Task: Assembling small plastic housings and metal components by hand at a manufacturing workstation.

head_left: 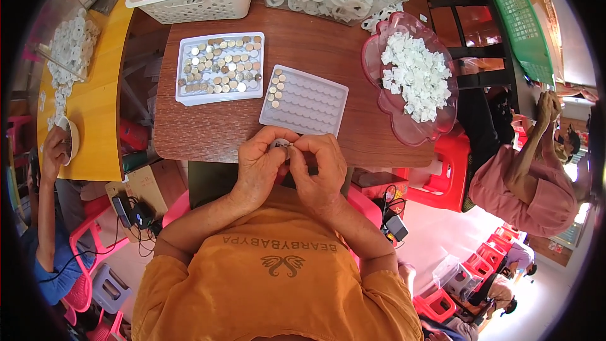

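Observation:
Just off the table's near edge, my left hand [260, 167] and my right hand [317, 173] meet, fingers pinched together. Between them is a small round whitish plastic part [279, 143] with something dark on it; the fingertips hide most of it. Beyond my hands lies a white slotted tray [315, 98], with several gold coin-like discs [276, 88] in its left end. To its left, another white tray [183, 91] bears many gold and silver discs [224, 66]. At the right, a pink flower-shaped bowl [372, 57] is heaped with small white pieces [416, 76].
A white basket [196, 9] and a clear bin [309, 6] of round plastic parts stand at the far edge. On the left, a co-worker's hand [55, 148] is at a bowl [74, 142] on a yellow table [101, 101]. A red stool [451, 177] stands right.

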